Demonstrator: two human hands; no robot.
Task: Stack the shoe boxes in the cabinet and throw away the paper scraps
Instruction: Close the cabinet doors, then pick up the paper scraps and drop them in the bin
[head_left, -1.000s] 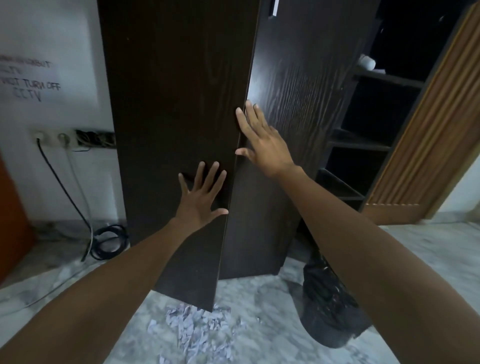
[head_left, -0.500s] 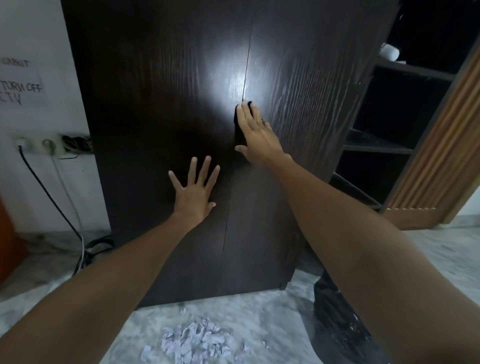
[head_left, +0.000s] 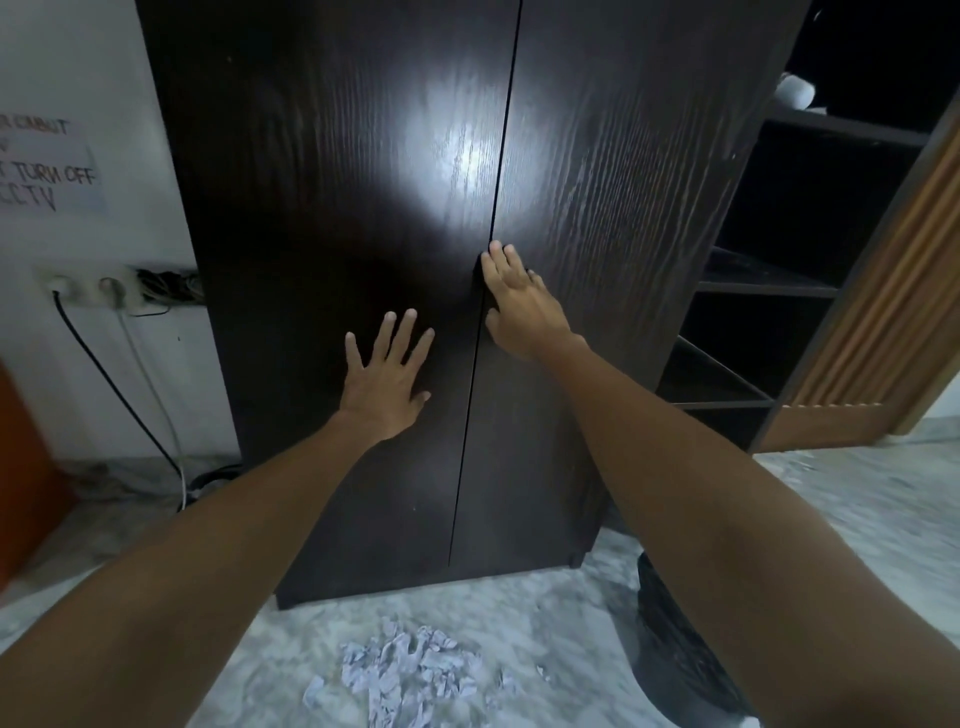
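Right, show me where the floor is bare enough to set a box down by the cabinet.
Bare marble lies left of the paper scraps, between them and the left forearm, and in the strip between the scraps and the cabinet base. Right of the scraps it is crowded: the black bin bag stands there. Both hands lie on the doors.

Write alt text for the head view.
Left hand and right hand press flat on the shut dark cabinet doors. Paper scraps lie on the marble floor below.

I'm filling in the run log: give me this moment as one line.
stage: cabinet doors shut | left hand flat on left door | right hand flat at seam | paper scraps on floor
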